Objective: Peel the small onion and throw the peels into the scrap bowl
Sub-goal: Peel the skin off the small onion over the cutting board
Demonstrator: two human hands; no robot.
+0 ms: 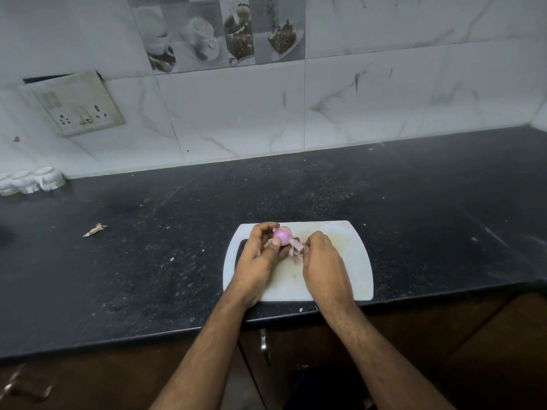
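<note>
My left hand was curled around the small onion, thumb pressed against its near side and the fingers wrapped over the far side, so the pink, glossy bulb sat pinched between them just above the board. My right hand was closed in a pinch on a strip of peel; the pale, papery skin hung from the onion's lower right side, still joined to it, and ran between my two hands. I could not tell exactly which of my right fingertips held the strip, since the back of that hand covered them.

Both hands hovered over the white cutting board, which lay near the front edge of the black speckled countertop. The board's handle slot showed just left of my left wrist. Well apart to the left, a single scrap of dry peel lay on the counter. Against the marble-tiled wall at the far left stood some white ridged containers, and above them a switch and socket plate was set in the tiles.
</note>
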